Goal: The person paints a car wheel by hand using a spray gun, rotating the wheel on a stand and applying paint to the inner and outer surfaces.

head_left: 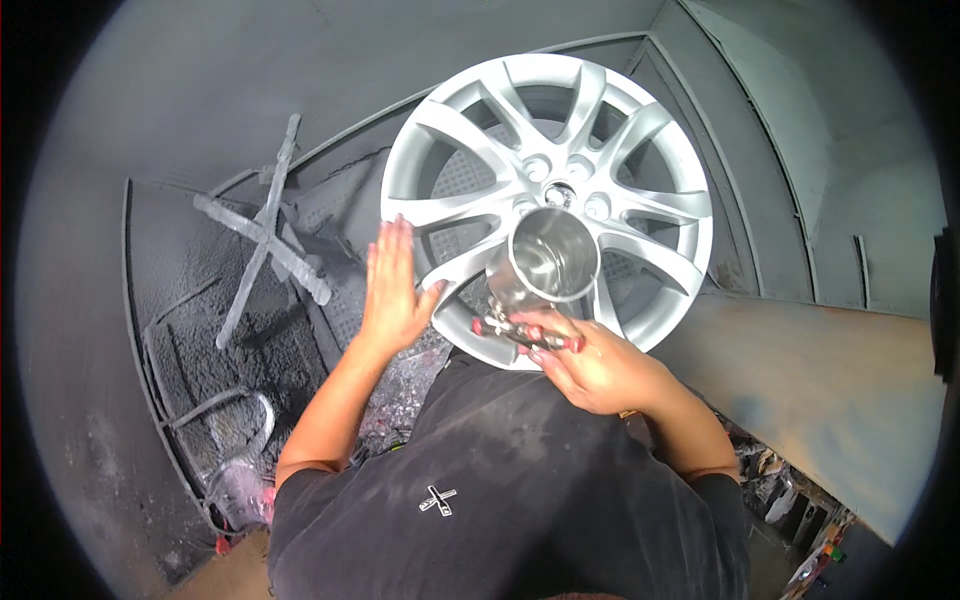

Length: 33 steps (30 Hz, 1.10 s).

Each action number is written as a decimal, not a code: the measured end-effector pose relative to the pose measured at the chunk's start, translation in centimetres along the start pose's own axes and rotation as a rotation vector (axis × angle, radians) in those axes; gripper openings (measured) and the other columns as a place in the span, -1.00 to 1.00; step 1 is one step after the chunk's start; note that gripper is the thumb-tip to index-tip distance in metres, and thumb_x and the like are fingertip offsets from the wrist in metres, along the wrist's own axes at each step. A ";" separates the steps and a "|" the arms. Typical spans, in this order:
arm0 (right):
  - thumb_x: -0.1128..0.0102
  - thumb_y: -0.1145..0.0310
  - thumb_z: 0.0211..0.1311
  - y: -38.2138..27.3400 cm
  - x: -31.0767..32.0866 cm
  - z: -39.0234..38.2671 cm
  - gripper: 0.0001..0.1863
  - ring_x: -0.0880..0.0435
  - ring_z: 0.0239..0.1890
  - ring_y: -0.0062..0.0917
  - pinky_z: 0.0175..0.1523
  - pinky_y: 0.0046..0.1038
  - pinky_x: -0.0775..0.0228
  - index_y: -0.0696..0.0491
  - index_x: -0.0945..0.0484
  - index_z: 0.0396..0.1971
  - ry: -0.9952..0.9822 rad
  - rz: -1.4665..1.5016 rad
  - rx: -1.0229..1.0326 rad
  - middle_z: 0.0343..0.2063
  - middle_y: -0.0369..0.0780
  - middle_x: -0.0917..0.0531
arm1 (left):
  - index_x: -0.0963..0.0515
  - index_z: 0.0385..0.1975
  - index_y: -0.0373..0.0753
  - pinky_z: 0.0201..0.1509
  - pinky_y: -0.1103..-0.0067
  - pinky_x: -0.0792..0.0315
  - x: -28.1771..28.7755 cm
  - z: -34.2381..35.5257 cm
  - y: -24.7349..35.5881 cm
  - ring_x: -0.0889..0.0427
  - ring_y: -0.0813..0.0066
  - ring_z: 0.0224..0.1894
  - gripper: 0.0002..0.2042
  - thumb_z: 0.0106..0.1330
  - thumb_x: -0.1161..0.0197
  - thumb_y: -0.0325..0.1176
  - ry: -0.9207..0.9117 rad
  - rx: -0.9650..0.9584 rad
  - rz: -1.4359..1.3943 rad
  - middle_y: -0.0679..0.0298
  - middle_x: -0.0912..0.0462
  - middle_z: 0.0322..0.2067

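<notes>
A silver alloy wheel (447, 211) with several spokes stands in front of me, its face toward me. My left hand (392, 290) lies at the wheel's left edge, fingers stretched upward, the thumb reaching the rim at the lower left. In my right hand (590, 370) is a spray gun (515, 330) with red-tipped parts, held before the lower part of the wheel. Its open metal cup (553, 255) hides some of the lower spokes and part of the hub. The gun's nozzle is hard to make out.
To the left stands a grey, paint-crusted cross-shaped stand (265, 235). A curved hose or handle (262, 420) lies below it. Grey walls (440, 40) enclose the area. A brownish board (800, 370) extends at the right, with cluttered items (800, 500) beneath its edge.
</notes>
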State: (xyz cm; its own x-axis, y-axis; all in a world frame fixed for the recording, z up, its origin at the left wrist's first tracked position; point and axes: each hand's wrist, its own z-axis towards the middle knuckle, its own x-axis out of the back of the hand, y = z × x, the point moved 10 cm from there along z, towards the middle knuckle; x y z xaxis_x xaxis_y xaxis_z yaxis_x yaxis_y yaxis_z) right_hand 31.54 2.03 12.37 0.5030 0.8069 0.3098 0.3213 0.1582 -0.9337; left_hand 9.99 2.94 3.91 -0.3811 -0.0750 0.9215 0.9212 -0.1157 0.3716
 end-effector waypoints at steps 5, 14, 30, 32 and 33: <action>0.00 0.58 0.41 -1.3 5.7 0.9 -0.58 -0.73 -0.03 -0.21 0.04 -0.27 -0.58 0.20 -0.33 0.25 0.342 -0.004 0.077 0.07 0.00 -0.61 | 0.04 0.50 -0.46 0.58 0.01 0.20 -0.8 8.8 -3.4 0.21 -0.11 0.60 -0.11 0.42 -0.06 0.13 -0.007 0.057 0.137 -0.16 0.14 0.54; 0.00 0.55 0.41 2.0 12.4 -6.8 -0.83 -0.61 -0.26 -0.27 -0.08 -0.34 -0.44 0.25 -0.52 -0.11 0.778 0.005 -0.145 -0.03 0.00 -0.53 | 0.05 0.52 -0.40 0.59 0.06 0.14 -4.8 28.2 -1.9 0.15 0.05 0.60 -0.05 0.43 0.12 0.34 -0.107 -0.096 0.271 -0.06 0.14 0.56; -0.01 0.54 0.44 3.6 12.7 -13.8 -0.76 -0.44 -0.55 -0.64 -0.39 -0.49 -0.32 0.21 -0.40 0.05 1.041 -0.005 -0.367 -0.48 -0.26 -0.57 | 0.16 0.50 -0.51 0.61 0.08 0.34 -17.8 32.2 22.3 0.31 -0.05 0.61 0.08 0.37 0.29 0.49 -0.278 -0.526 0.147 -0.21 0.27 0.54; 0.00 0.54 0.44 3.7 12.8 -14.5 -0.76 -0.43 -0.55 -0.66 -0.39 -0.50 -0.31 0.19 -0.40 0.06 1.042 -0.075 -0.361 -0.49 -0.29 -0.55 | 0.19 0.51 -0.47 0.61 0.06 0.35 -17.5 31.8 23.2 0.31 -0.01 0.61 0.05 0.39 0.27 0.45 -0.275 -0.598 0.188 -0.17 0.26 0.55; 0.00 0.54 0.44 4.0 12.7 -14.7 -0.76 -0.43 -0.55 -0.66 -0.39 -0.50 -0.31 0.19 -0.40 0.06 1.049 -0.072 -0.371 -0.49 -0.29 -0.55 | 0.16 0.52 -0.46 0.61 0.07 0.36 -17.1 32.5 22.8 0.35 0.03 0.61 0.03 0.40 0.26 0.43 -0.271 -0.556 0.214 -0.14 0.25 0.55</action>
State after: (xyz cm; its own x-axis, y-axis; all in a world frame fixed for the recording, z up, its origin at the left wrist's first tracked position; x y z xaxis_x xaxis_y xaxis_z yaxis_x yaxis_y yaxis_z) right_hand 51.06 4.54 15.21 0.8457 -0.1056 0.5231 0.5087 -0.1361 -0.8501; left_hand 40.04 33.77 0.33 -0.0932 0.0908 0.9915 0.7688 -0.6263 0.1296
